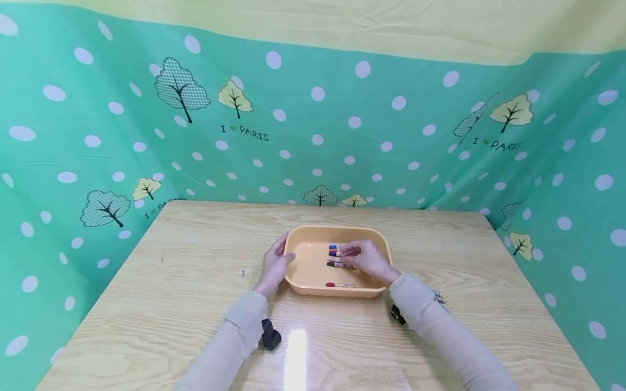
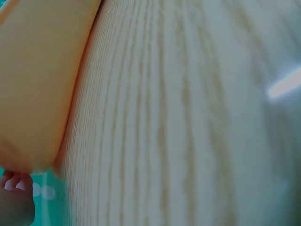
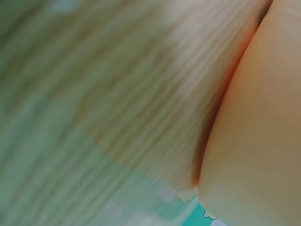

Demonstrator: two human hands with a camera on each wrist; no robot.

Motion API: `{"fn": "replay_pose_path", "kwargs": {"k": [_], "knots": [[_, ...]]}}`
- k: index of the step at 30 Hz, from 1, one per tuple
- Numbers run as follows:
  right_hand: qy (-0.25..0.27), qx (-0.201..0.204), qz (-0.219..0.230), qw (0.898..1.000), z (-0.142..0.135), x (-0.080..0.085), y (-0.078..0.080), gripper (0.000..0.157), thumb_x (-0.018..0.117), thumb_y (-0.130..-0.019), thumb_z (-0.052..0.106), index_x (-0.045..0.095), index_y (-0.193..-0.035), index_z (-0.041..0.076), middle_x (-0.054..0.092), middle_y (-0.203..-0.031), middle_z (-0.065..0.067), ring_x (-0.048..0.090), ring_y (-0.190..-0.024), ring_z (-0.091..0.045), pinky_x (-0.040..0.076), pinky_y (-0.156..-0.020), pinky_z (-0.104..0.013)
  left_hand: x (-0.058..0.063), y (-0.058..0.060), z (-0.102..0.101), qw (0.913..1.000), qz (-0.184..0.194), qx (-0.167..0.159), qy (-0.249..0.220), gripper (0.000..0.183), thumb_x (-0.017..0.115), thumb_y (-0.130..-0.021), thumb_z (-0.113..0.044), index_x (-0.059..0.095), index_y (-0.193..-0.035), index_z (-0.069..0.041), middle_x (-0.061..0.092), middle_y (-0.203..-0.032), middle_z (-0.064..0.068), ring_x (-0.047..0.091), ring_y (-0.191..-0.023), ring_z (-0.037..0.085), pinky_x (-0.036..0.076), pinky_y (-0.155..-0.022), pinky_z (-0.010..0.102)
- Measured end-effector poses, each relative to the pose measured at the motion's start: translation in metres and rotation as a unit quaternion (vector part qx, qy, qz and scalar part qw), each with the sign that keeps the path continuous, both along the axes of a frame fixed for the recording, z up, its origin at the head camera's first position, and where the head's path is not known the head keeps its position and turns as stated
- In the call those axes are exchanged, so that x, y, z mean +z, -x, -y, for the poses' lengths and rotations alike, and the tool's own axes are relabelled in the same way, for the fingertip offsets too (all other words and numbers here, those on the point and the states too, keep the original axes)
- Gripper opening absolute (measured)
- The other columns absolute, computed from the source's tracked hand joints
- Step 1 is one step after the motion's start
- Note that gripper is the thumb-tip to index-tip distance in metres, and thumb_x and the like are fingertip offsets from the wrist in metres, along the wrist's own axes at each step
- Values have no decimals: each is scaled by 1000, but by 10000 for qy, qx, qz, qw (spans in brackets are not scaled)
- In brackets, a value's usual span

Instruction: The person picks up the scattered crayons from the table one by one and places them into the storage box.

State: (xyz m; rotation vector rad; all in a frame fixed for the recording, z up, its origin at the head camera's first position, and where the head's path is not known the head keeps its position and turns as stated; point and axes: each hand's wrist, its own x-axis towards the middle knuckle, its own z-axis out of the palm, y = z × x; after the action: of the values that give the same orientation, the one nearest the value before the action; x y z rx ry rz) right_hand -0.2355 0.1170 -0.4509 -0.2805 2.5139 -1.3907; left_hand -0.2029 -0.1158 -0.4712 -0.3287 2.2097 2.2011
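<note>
A shallow orange plastic tray (image 1: 303, 277) stands on the wooden table. My left hand (image 1: 275, 266) grips its left wall, thumb over the rim and fingers outside; in the left wrist view, fingers (image 2: 16, 183) show at the end of the tray wall (image 2: 42, 84). Inside, my right hand (image 1: 364, 258) reaches down over a row of short crayons with coloured ends and pinches a purple-ended crayon (image 1: 334, 254). Beside it lie a blue-ended crayon (image 1: 333, 247) and a black-ended crayon (image 1: 335, 264). Nearer the front wall is a red-ended crayon (image 1: 337, 285). The right fingertips are partly hidden.
Pale wood table (image 1: 195, 293) surrounds the tray. Black wrist devices (image 1: 270, 335) show under both sleeves. A green dotted curtain (image 1: 313, 119) hangs behind the table and at both sides. The right wrist view shows mostly blurred table and the tray's outer wall (image 3: 263, 117).
</note>
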Motion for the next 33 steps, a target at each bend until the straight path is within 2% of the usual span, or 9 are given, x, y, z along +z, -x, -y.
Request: {"fn": "replay_pose_path", "kwargs": {"k": [6, 10, 14, 19, 24, 28, 33], "knots": [[213, -193, 61, 9996, -3, 0, 3, 26, 70, -77, 7, 67, -103, 7, 70, -93, -3, 64, -86, -14, 55, -80, -26, 0, 1, -1, 10000, -7, 12, -13, 62, 50, -85, 4, 32, -142, -13, 32, -147, 14, 33, -134, 28, 34, -110, 37], [526, -225, 42, 9984, -8, 2, 3, 28, 69, -78, 6, 65, -106, 3, 69, -98, -9, 64, -90, -16, 55, -82, -26, 0, 1, -3, 10000, -3, -23, -8, 63, 51, -84, 3, 32, -142, -13, 32, -147, 13, 33, -134, 27, 34, -110, 36], [704, -130, -129, 9974, -12, 9, -1, 31, 67, -79, 4, 62, -110, -2, 68, -104, -14, 64, -93, -19, 55, -83, -27, 0, 0, -3, 10000, 29, -11, 33, 63, 50, -84, 3, 33, -142, -14, 32, -147, 14, 33, -134, 28, 34, -110, 37], [740, -62, -433, 9963, -28, 23, -9, 33, 65, -80, 2, 61, -112, -3, 66, -108, -16, 64, -94, -21, 56, -82, -26, 1, 1, -1, 10000, 61, 34, 45, 62, 50, -85, 2, 33, -142, -14, 33, -147, 13, 33, -134, 27, 34, -110, 37], [646, -120, -723, 9952, -60, 37, -18, 34, 64, -82, 5, 59, -115, -3, 65, -110, -18, 65, -95, -19, 55, -81, -22, 2, 0, 1, 10000, 72, -24, 33, 62, 49, -86, 2, 32, -143, -13, 31, -147, 13, 31, -135, 27, 32, -111, 37], [372, -286, -717, 9963, -87, 45, -22, 36, 65, -84, 13, 59, -117, 0, 64, -112, -17, 64, -97, -17, 55, -81, -20, 2, -1, 1, 9999, 87, -25, 76, 62, 49, -86, 2, 31, -143, -14, 31, -147, 13, 31, -135, 27, 32, -111, 38], [-142, -329, -608, 9975, -117, 46, -27, 39, 64, -85, 22, 59, -119, 2, 63, -116, -16, 62, -103, -24, 56, -80, -23, 3, -2, 0, 9999, 96, -62, 114, 62, 49, -86, 1, 30, -143, -14, 30, -148, 12, 31, -135, 27, 32, -111, 38]]}}
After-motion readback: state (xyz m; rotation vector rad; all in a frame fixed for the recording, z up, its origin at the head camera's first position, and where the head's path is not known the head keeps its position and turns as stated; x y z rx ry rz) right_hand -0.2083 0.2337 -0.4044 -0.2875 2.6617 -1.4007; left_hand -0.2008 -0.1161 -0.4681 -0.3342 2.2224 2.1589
